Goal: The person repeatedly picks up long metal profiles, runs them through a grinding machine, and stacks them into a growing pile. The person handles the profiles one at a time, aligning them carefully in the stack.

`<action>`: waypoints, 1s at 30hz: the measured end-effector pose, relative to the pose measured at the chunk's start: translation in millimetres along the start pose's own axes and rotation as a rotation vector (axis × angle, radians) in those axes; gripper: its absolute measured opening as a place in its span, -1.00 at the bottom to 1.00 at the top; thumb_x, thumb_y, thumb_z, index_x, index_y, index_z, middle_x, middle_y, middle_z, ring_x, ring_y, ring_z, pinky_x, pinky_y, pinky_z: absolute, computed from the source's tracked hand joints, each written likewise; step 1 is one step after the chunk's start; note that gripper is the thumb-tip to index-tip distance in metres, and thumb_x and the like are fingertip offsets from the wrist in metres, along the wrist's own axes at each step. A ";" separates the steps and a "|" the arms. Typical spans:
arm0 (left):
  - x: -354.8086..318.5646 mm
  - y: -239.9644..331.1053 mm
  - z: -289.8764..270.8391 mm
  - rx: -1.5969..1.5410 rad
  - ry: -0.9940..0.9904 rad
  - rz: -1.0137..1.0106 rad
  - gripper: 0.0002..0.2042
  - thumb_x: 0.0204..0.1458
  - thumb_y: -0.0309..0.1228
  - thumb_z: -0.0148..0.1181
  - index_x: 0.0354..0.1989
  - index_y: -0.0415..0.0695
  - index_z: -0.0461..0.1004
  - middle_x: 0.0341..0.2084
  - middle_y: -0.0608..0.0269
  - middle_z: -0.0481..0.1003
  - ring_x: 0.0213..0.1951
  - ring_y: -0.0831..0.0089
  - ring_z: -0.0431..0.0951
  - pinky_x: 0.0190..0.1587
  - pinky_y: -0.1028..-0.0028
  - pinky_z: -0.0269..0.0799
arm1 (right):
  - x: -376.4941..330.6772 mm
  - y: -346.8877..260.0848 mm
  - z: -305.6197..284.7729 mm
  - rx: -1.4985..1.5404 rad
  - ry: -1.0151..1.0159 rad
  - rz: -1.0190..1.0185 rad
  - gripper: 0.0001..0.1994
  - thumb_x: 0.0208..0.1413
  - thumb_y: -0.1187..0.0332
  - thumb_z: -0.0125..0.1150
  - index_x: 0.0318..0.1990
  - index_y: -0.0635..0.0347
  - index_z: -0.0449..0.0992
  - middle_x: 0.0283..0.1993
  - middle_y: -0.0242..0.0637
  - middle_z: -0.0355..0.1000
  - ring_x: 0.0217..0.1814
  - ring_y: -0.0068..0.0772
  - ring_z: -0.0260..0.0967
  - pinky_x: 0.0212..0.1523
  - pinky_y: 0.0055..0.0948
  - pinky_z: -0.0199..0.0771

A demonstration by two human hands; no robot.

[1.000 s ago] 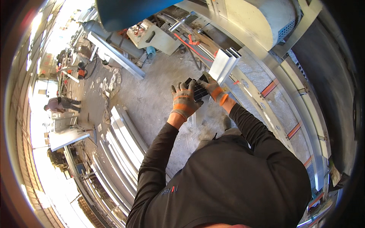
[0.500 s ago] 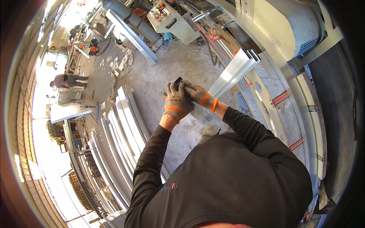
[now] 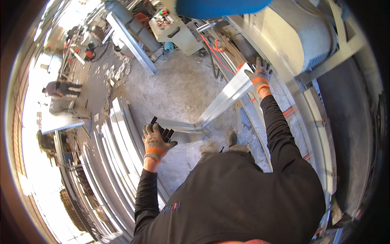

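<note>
Rectangular hollow metal tubes stand in two leaning groups whose lower ends come close together on the floor. My left hand (image 3: 156,143), in a grey and orange work glove, is curled round the upper ends of the left-leaning tubes (image 3: 178,125). Their dark openings show between and beyond its fingers. At the right, my right hand (image 3: 259,74), gloved alike, grips the top of the silver tubes (image 3: 227,94). Its thumb lies on the near side and its fingers reach over the ends, hiding most of the openings. Both arms are spread wide.
Long metal profiles (image 3: 118,142) lie side by side at the left. A machine frame (image 3: 321,118) runs along the right. Farther off are a light-coloured cabinet (image 3: 178,34), a gas cylinder (image 3: 140,32) and a bent-over person (image 3: 63,88). A blurred blue shape (image 3: 221,7) crosses the top edge.
My hands, close together before, have parted. The left moved left and nearer with the tubes, whose lean has changed. The right moved right onto the tops of the other tubes. The blue shape appeared.
</note>
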State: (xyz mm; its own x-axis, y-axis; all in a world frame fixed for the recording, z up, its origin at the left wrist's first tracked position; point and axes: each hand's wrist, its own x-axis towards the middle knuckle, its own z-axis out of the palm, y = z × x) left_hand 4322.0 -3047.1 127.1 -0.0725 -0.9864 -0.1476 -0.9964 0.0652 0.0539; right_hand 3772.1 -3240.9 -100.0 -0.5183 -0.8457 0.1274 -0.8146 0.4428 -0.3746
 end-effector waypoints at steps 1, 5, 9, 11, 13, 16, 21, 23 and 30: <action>-3.8 -2.0 0.3 -0.046 -0.002 0.006 0.14 -0.36 -0.02 0.81 0.42 -0.26 0.31 0.41 -0.17 0.27 0.48 -0.24 0.23 0.52 -0.05 0.29 | 11.4 5.1 4.4 -0.009 -0.121 0.054 0.25 -0.03 -0.28 0.64 0.78 -0.36 0.02 0.82 0.02 -0.03 0.81 0.36 -0.03 0.74 0.38 -0.05; -18.1 -5.6 9.3 -0.102 0.069 0.029 0.03 -0.27 -0.10 0.73 0.42 -0.22 0.30 0.36 -0.21 0.33 0.45 -0.28 0.26 0.42 -0.07 0.47 | 20.6 -5.7 8.7 -0.092 -0.258 -0.051 0.06 -0.15 -0.23 0.72 0.57 -0.11 0.45 0.67 0.07 0.26 0.66 0.22 0.29 0.51 0.18 0.46; -49.9 -22.0 26.0 -0.094 0.133 -0.093 0.04 -0.32 -0.11 0.73 0.40 -0.20 0.30 0.29 -0.22 0.36 0.35 -0.29 0.35 0.42 -0.07 0.44 | -16.4 -51.5 -13.6 0.010 -0.194 -0.206 -0.22 -0.01 -0.10 0.70 0.39 -0.08 0.63 0.46 0.00 0.46 0.45 0.12 0.51 0.40 0.07 0.58; -82.7 -41.0 31.6 -0.139 0.149 -0.209 0.01 -0.31 -0.15 0.73 0.38 -0.21 0.32 0.30 -0.21 0.36 0.37 -0.28 0.36 0.39 -0.05 0.47 | -54.6 -88.1 -35.6 0.046 -0.209 -0.437 -0.22 0.02 -0.10 0.69 0.40 -0.07 0.62 0.41 0.00 0.50 0.42 0.14 0.51 0.38 0.05 0.59; -131.6 -53.6 37.9 -0.196 0.232 -0.352 -0.02 -0.29 -0.20 0.74 0.37 -0.23 0.35 0.31 -0.19 0.36 0.37 -0.24 0.39 0.36 -0.02 0.50 | -102.6 -131.1 -54.3 0.049 -0.228 -0.666 -0.25 0.01 -0.07 0.71 0.37 -0.09 0.63 0.40 0.04 0.47 0.43 0.22 0.47 0.38 0.07 0.58; -236.7 -55.9 46.3 -0.300 0.371 -0.570 -0.01 -0.30 -0.24 0.75 0.38 -0.26 0.35 0.29 -0.18 0.40 0.32 -0.20 0.47 0.36 0.01 0.50 | -200.0 -180.7 -78.5 0.025 -0.195 -0.944 -0.23 0.04 -0.09 0.69 0.42 -0.11 0.61 0.41 0.07 0.47 0.45 0.23 0.45 0.39 0.08 0.56; -432.7 -14.8 59.5 -0.404 0.524 -0.926 -0.04 -0.31 -0.20 0.74 0.34 -0.25 0.40 0.27 -0.19 0.42 0.31 -0.19 0.46 0.37 0.01 0.50 | -332.1 -220.8 -85.6 0.159 -0.260 -1.345 -0.19 0.05 -0.16 0.66 0.43 -0.04 0.58 0.40 -0.01 0.50 0.45 0.15 0.49 0.39 0.00 0.57; -517.3 13.4 58.6 -0.397 0.614 -1.089 -0.02 -0.34 -0.19 0.75 0.34 -0.28 0.41 0.26 -0.26 0.42 0.28 -0.27 0.47 0.35 -0.03 0.51 | -380.2 -241.5 -87.0 0.102 -0.422 -1.419 -0.19 0.11 -0.19 0.61 0.40 0.12 0.59 0.44 0.00 0.51 0.52 0.08 0.45 0.46 -0.06 0.54; -801.7 140.1 40.3 -0.234 0.687 -1.578 -0.03 -0.27 -0.11 0.70 0.37 -0.31 0.43 0.35 -0.32 0.42 0.32 -0.28 0.49 0.37 -0.02 0.50 | -587.9 -306.8 -122.3 0.172 -0.578 -1.661 -0.20 0.02 0.18 0.68 0.45 0.14 0.53 0.45 0.07 0.52 0.46 0.11 0.52 0.42 -0.03 0.57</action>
State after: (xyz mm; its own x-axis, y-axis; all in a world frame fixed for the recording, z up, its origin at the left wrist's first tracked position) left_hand 4238.7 -2241.1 213.2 0.9760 0.0420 0.2139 -0.0536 -0.9048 0.4224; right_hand 4294.9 -2843.2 52.4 0.9322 -0.3328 0.1419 -0.2830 -0.9151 -0.2874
